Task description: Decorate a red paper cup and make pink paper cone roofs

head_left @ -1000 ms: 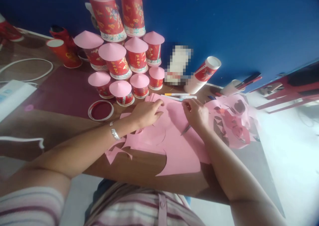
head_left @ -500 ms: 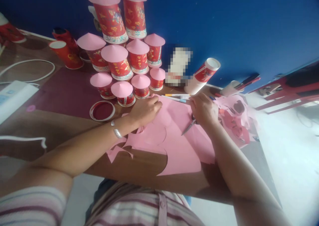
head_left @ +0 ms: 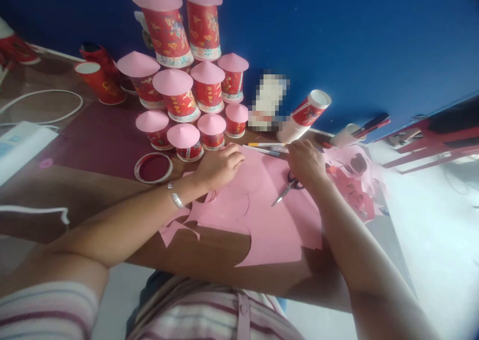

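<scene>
My left hand, fingers curled together, presses at the upper left edge of the stacked pink paper; its fingertips seem to grip the sheet. Curved cuts and a drawn circle line mark this paper. Beyond the paper's far edge, my right hand is closed beside a white marker and a yellow-ended marker. What its fingers hold, if anything, is hidden. Scissors with dark handles lie on the paper just below that hand, blades slightly apart.
Stacked red paper cups with pink cone tops stand at the back left. Nearby are a red-lined round lid, a leaning cup stack, a pen cup, pink scraps and a white box. A blue wall rises behind.
My right hand has shifted slightly left and away from me, uncovering more of the scissors' handles. My left hand stays nearly still on the paper.
</scene>
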Motion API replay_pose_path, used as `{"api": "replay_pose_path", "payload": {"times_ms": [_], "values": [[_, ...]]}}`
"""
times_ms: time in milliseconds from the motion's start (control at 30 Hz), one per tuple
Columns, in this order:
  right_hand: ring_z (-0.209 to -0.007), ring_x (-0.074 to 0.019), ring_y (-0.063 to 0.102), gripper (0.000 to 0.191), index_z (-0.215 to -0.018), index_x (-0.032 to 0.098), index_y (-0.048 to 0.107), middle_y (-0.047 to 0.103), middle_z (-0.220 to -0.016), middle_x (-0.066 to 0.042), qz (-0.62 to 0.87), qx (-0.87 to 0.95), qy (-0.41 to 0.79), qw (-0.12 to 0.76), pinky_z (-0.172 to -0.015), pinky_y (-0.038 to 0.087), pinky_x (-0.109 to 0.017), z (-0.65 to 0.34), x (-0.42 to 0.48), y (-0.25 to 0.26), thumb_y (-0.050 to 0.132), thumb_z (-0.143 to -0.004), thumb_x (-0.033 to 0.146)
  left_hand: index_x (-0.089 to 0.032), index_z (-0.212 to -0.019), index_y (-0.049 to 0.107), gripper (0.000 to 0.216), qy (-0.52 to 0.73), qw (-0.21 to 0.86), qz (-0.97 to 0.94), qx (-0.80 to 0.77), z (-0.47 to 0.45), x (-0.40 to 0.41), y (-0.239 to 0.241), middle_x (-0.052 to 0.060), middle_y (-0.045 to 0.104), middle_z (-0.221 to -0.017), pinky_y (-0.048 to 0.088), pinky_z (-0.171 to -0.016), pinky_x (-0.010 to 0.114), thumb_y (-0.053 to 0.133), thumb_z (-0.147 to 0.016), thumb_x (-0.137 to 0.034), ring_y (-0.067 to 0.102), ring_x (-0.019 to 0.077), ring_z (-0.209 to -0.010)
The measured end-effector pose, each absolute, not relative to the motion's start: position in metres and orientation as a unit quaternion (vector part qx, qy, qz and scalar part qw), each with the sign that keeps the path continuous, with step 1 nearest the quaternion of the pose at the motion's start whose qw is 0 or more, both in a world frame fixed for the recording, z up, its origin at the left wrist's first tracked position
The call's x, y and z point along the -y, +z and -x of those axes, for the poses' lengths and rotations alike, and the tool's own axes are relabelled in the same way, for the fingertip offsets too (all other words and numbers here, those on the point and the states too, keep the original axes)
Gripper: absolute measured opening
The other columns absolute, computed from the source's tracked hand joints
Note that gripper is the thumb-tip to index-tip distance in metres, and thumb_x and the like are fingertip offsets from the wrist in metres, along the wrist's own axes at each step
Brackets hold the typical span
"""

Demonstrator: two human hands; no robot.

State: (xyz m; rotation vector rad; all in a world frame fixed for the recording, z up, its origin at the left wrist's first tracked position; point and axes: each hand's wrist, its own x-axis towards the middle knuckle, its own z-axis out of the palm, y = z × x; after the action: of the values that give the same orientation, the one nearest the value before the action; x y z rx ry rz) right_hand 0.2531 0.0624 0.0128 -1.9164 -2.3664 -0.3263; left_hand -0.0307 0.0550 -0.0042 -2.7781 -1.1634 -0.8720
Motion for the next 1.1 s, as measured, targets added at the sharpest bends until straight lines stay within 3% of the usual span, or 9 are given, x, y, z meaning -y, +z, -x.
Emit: {"api": "replay_pose_path", "payload": {"times_ms": [133,233,333,433,633,767,933,1100], "values": [[-0.097,-0.0313,0.06,0.02,-0.098,0.016,0.077,0.071,-0.097,-0.016,0.633,0.764,-0.118,0.048,-0.074,0.045,-0.039,-0.257,-0.06,0.011,0.059,-0.09,0.013,-0.017,-0.098,0.072,0.02,-0.294,-0.026,0.879,0.375,0.031,-0.053,0.0,0.008,0.073,-0.097,0.042,-0.057,0.029,0.053,-0.101,-0.022,0.069,0.0176,-0.079],[-0.099,-0.0309,0.063,0.022,-0.105,0.019,0.077,0.073,-0.101,-0.013,0.631,0.758,-0.096,0.13,-0.079,0.05,-0.041,-0.257,-0.051,0.015,0.061,-0.09,0.018,-0.017,-0.106,0.069,0.013,-0.333,-0.083,0.866,0.364,0.032,-0.053,0.001,0.007,0.072,-0.106,0.048,-0.065,0.028,0.059,-0.099,-0.022,0.068,0.0154,-0.08],[-0.099,-0.0283,0.068,0.024,-0.112,0.022,0.075,0.076,-0.107,-0.01,0.594,0.766,0.031,0.242,-0.084,0.054,-0.042,-0.248,-0.038,0.021,0.063,-0.091,0.025,-0.017,-0.122,0.063,0.029,-0.378,-0.17,0.844,0.341,0.032,-0.054,0.001,0.009,0.069,-0.118,0.054,-0.072,0.027,0.067,-0.096,-0.029,0.066,0.011,-0.076],[-0.086,-0.0227,0.071,0.021,-0.109,0.025,0.076,0.077,-0.103,-0.006,0.532,0.767,0.215,0.288,-0.08,0.058,-0.04,-0.229,-0.025,0.024,0.064,-0.094,0.033,-0.019,-0.132,0.058,0.045,-0.394,-0.24,0.828,0.317,0.029,-0.052,0.004,0.01,0.069,-0.12,0.057,-0.076,0.027,0.072,-0.093,-0.037,0.067,0.011,-0.078],[-0.083,-0.0193,0.069,0.02,-0.101,0.023,0.079,0.077,-0.096,-0.005,0.489,0.703,0.388,0.34,-0.075,0.059,-0.036,-0.204,-0.019,0.017,0.072,-0.089,0.039,-0.019,-0.102,0.072,0.016,-0.406,-0.253,0.829,0.291,0.024,-0.047,0.011,0.004,0.075,-0.09,0.055,-0.074,0.027,0.071,-0.094,-0.034,0.064,0.0128,-0.075],[-0.07,-0.0158,0.066,0.031,-0.101,0.023,0.079,0.076,-0.092,-0.003,0.5,0.596,0.475,0.411,-0.068,0.061,-0.035,-0.204,-0.017,0.017,0.084,-0.077,0.041,-0.018,-0.097,0.073,0.015,-0.434,-0.312,0.782,0.321,0.026,-0.051,0.011,0.004,0.076,-0.091,0.053,-0.067,0.023,0.074,-0.09,-0.031,0.064,0.0117,-0.074],[-0.061,-0.0159,0.065,0.031,-0.101,0.023,0.079,0.069,-0.067,0.001,0.518,0.571,0.467,0.434,-0.065,0.059,-0.035,-0.205,-0.01,0.023,0.081,-0.08,0.045,-0.018,-0.095,0.074,0.019,-0.422,-0.343,0.771,0.33,0.027,-0.053,0.008,0.004,0.075,-0.089,0.055,-0.068,0.023,0.075,-0.089,-0.036,0.063,0.0107,-0.07],[-0.059,-0.0152,0.062,0.034,-0.1,0.023,0.08,0.067,-0.068,0.001,0.509,0.577,0.479,0.423,-0.062,0.058,-0.034,-0.201,-0.009,0.022,0.081,-0.08,0.05,-0.019,-0.093,0.075,0.023,-0.413,-0.32,0.789,0.325,0.026,-0.05,0.009,0.003,0.075,-0.082,0.052,-0.063,0.022,0.075,-0.089,-0.042,0.061,0.0098,-0.065]]}}
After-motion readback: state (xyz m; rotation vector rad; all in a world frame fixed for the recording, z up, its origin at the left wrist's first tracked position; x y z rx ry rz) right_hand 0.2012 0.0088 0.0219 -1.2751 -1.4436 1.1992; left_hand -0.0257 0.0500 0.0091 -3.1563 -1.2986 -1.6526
